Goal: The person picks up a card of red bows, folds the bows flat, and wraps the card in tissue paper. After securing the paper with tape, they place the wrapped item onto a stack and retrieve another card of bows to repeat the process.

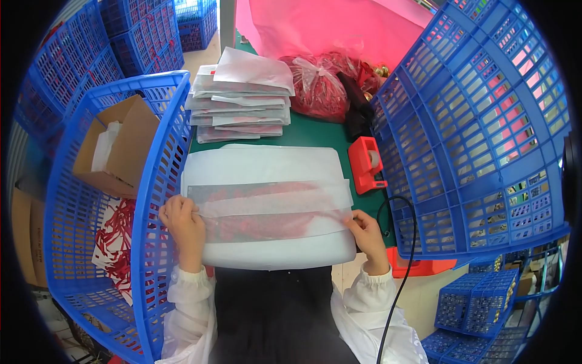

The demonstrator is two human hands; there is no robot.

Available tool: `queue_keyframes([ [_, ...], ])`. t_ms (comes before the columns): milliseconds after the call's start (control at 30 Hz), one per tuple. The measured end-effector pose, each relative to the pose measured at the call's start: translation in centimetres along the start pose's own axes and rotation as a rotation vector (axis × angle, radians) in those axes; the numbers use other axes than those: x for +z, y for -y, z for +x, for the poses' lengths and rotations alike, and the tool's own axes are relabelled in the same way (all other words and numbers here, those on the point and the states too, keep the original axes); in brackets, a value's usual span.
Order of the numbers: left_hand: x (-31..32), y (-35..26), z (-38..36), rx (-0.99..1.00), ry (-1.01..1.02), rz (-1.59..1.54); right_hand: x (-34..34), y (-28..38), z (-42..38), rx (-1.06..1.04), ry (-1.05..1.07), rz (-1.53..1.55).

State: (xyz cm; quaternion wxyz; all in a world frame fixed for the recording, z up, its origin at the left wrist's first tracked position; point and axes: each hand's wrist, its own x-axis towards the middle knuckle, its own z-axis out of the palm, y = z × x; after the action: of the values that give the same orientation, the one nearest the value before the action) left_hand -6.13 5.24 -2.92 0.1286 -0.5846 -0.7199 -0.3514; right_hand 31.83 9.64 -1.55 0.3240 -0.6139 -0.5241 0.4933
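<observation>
A flat translucent packet (270,209) with red contents lies across a white foam sheet (267,164) on a green table (315,130), directly in front of the person. A thin white tissue strip (273,203) is folded over the packet's middle. The left hand (182,224) grips the packet's left end, fingers curled and pinching the tissue and packet edge together. The right hand (367,233) pinches the right end in the same way, thumb on top. Both wrists wear gathered white sleeves.

Behind the foam sheet sits a stack of finished packets (242,100). To its right lie clear bags of red items (318,85), with a pink sheet (327,24) behind them. A red tape dispenser (367,164) stands just beside the foam sheet's right edge. A large blue plastic basket (479,133) leans on the right. Another blue basket (151,200) on the left holds a cardboard box (124,148) and red tassels (118,236).
</observation>
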Motion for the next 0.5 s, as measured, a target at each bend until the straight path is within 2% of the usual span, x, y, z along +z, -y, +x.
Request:
queue_keyframes([
  [67,0.0,0.1,0.0,-0.005,0.002,-0.002,-0.1,0.8,-0.2,0.089,0.117,0.118],
  [167,-0.1,0.0,0.0,-0.004,0.004,0.01,-0.7,1.3,-0.6,0.156,0.139,0.067],
  [267,0.0,0.1,0.0,-0.004,0.01,0.015,-1.1,0.8,-0.8,0.128,0.147,0.062],
  [367,-0.1,0.0,0.0,0.001,0.009,0.022,-0.4,-0.3,-0.8,0.139,0.001,0.017],
  [500,0.1,0.1,-0.1,0.0,0.006,0.016,1.7,1.0,-1.1,0.106,-0.213,0.222],
])
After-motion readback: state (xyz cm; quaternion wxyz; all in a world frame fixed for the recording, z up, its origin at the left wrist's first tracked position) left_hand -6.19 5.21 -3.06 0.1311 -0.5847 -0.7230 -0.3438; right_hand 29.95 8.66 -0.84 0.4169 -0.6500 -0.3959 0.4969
